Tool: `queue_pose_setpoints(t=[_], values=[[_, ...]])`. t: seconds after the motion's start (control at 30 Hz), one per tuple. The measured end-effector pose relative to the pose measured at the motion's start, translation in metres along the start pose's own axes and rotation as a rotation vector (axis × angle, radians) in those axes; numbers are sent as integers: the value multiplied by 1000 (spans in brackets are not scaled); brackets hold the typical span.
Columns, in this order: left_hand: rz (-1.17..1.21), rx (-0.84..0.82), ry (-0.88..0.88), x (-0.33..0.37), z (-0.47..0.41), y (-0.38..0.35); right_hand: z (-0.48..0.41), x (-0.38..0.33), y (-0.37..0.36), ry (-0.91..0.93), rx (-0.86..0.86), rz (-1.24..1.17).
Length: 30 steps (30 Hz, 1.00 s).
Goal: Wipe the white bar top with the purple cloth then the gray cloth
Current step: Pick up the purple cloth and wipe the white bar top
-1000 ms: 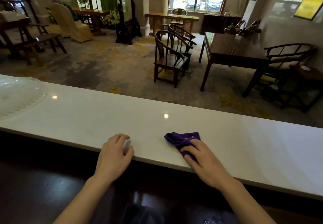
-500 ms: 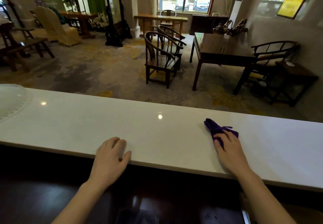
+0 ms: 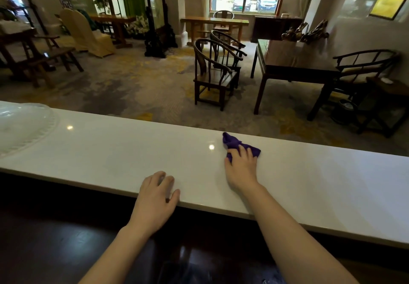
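Note:
The white bar top (image 3: 110, 155) runs across the view from left to right. A crumpled purple cloth (image 3: 232, 143) lies on it near the far edge, right of the middle. My right hand (image 3: 242, 168) presses down on the cloth's near part, fingers spread over it. My left hand (image 3: 156, 199) rests flat on the bar's near edge, holding nothing. No gray cloth is in view.
A clear glass dish (image 3: 22, 124) sits on the bar at the far left. A dark lower counter (image 3: 55, 239) lies below the bar's near edge. Beyond the bar stand wooden chairs (image 3: 212, 73) and a dark table (image 3: 294, 62).
My right hand slid the purple cloth from the near edge out to the right, then away from me to the bar's far edge. My left hand stayed on the near edge.

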State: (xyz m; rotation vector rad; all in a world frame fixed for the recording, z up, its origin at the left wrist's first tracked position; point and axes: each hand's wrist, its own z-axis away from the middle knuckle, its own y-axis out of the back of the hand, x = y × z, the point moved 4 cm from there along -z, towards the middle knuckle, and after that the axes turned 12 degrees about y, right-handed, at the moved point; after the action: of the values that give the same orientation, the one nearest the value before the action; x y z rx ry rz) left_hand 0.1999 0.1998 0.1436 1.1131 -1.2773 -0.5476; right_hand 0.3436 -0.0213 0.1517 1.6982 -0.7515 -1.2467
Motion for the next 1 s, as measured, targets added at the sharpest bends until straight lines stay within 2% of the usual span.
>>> queue_pose_setpoints(t=[0.3, 0.5, 0.67, 1.0], values=[[24, 32, -36, -3, -2, -3, 7, -89, -50, 343, -172, -138], [13, 46, -40, -5, -4, -6, 34, -90, -52, 424, -133, -139], [21, 31, -34, -7, -3, -5, 53, -67, -39, 401, -83, -85], [28, -10, -9, -6, -2, -4, 81, 16, 6, 185, 64, -35]])
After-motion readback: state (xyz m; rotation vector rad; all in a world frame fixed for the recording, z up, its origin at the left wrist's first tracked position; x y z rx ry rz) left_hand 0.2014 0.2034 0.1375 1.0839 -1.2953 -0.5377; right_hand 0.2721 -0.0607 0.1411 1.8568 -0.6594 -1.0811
